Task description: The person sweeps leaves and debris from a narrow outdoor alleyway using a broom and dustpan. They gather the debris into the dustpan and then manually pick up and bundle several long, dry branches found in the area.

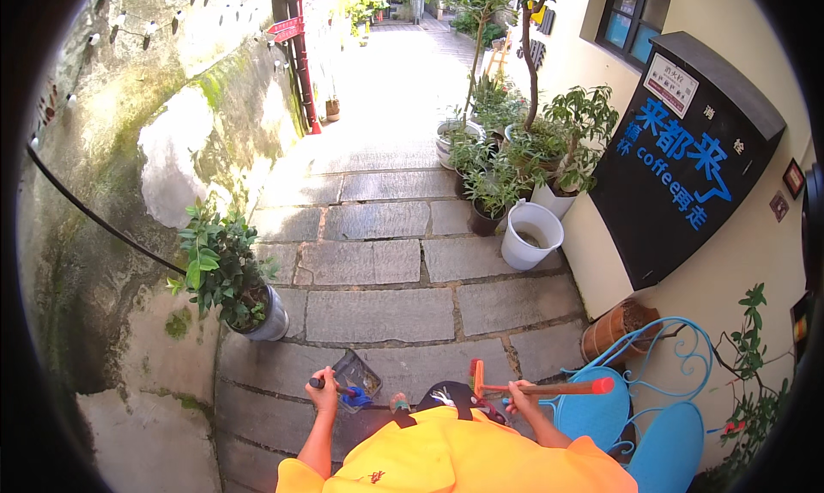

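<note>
My left hand (323, 393) is closed round the dark handle of a dustpan. The dustpan (360, 371) has a dark scoop with a blue part by the handle, and it is held low over the stone paving in front of me. What lies in the scoop is too small to make out. My right hand (520, 398) grips the stick of a broom (549, 390), held almost level across my right side. Its thick red-orange end points right, and its small orange head with reddish bristles points left, toward the dustpan.
To the left, a potted shrub (257, 314) stands near a mossy wall (129, 261). A white bucket (530, 235) and several potted plants (489, 184) line the right side. Nearer are a brown pot (611, 330), blue metal chairs (592, 411) and a black wall cabinet (678, 175).
</note>
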`<act>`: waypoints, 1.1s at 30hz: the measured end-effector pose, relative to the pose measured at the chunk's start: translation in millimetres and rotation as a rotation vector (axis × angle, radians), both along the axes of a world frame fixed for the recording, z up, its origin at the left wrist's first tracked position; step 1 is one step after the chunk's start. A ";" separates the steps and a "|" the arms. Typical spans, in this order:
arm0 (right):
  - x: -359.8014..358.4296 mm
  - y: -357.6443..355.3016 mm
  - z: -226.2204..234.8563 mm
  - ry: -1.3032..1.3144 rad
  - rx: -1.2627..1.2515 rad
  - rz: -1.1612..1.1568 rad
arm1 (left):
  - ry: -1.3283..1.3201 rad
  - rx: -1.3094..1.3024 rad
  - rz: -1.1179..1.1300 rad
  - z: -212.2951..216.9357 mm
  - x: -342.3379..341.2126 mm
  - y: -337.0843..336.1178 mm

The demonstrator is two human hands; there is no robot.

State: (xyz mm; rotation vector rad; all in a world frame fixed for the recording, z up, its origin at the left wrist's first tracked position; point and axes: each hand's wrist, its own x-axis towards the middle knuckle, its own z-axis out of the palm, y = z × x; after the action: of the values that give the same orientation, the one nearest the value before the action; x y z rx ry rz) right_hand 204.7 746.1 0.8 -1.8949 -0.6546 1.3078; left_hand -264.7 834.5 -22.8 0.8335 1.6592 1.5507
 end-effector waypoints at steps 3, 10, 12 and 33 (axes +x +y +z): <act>-8.8 42.7 -17.8 0.005 -0.016 -0.075 | 0.004 0.043 -0.053 5.2 -4.9 69.6; -29.8 196.9 -40.5 0.069 -0.137 -0.233 | -0.034 0.082 -0.084 0.5 -22.5 235.4; -34.8 259.9 -37.0 0.077 -0.118 -0.229 | -0.037 0.076 -0.065 -5.6 -35.1 283.2; -59.4 797.7 3.4 0.098 0.061 -0.174 | 0.074 -0.063 0.131 -23.4 -76.5 735.8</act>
State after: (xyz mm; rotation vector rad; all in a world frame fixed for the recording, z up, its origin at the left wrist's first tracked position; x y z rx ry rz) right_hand 145.2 1543.7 4.3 -1.7832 -0.4638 1.2468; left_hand -341.2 1570.4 -46.2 0.7703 1.8385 1.5627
